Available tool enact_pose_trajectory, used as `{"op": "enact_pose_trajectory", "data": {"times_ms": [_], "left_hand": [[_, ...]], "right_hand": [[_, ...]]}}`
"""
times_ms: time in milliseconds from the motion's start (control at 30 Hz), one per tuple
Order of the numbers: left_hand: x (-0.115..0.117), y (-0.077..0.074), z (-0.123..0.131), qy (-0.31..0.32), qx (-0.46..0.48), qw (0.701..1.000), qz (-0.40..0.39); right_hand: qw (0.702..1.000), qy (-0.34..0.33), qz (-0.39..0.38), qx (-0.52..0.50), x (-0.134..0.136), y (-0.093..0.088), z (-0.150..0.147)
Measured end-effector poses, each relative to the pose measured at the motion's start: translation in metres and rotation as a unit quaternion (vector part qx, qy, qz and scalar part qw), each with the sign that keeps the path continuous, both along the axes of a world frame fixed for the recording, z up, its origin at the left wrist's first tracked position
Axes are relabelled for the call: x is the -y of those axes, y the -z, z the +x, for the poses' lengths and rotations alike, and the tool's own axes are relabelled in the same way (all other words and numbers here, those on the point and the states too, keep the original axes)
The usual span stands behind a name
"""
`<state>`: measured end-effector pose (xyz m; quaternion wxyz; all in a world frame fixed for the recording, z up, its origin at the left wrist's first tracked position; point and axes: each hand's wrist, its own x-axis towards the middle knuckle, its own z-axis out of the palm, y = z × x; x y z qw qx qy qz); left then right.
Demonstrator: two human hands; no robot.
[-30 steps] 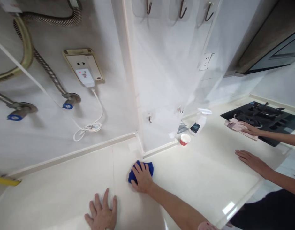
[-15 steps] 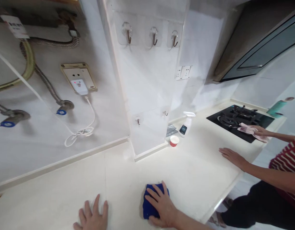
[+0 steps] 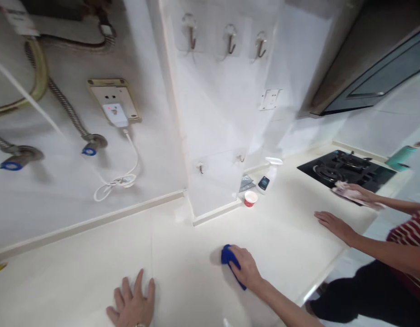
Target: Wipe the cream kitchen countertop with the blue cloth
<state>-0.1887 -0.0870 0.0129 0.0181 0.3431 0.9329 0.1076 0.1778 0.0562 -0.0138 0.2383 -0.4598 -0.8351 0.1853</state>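
Note:
A folded blue cloth (image 3: 227, 255) lies under my right hand (image 3: 244, 268), whose fingers are curled over it on the white countertop (image 3: 182, 272). Part of the cloth sticks out on the hand's left side and below the palm. Flat on the counter at lower left rests my left hand (image 3: 133, 299), fingers spread, holding nothing. A band shows at its wrist, at the picture's bottom edge.
A red and white tub (image 3: 250, 199) and a white spray bottle (image 3: 269, 176) stand by the wall pillar. To the right a co-worker's hand (image 3: 362, 193) holds a pale cloth (image 3: 346, 190) at the black gas hob (image 3: 322, 170); the other hand (image 3: 334, 227) leans on the counter.
My right hand has moved away from me and slightly right with the blue cloth, its fingers now more curled. My left hand stays nearly in place. The co-worker's pale cloth has shifted slightly.

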Motion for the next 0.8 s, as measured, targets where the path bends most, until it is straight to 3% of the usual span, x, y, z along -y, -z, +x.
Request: {"op": "enact_pose_trajectory", "data": {"times_ms": [133,333,467,600,800], "left_hand": [[0.002,0.004,0.003,-0.011,-0.005,1.0,0.0],[0.006,0.003,0.004,-0.007,-0.003,1.0,0.001],[0.007,0.0,0.004,-0.007,-0.002,1.0,-0.003],[0.008,0.0,0.004,-0.008,-0.009,1.0,-0.013],[0.008,0.007,0.0,-0.008,-0.025,1.0,0.009]], "right_hand": [[0.992,0.043,-0.002,-0.115,-0.034,-0.015,-0.028],[0.987,-0.076,0.142,-0.023,-0.076,-0.045,-0.103],[0.967,-0.12,0.211,0.083,-0.089,-0.031,-0.152],[0.956,-0.071,0.228,0.17,-0.088,-0.009,-0.185],[0.957,-0.034,0.174,0.23,-0.088,-0.012,-0.225]]}}
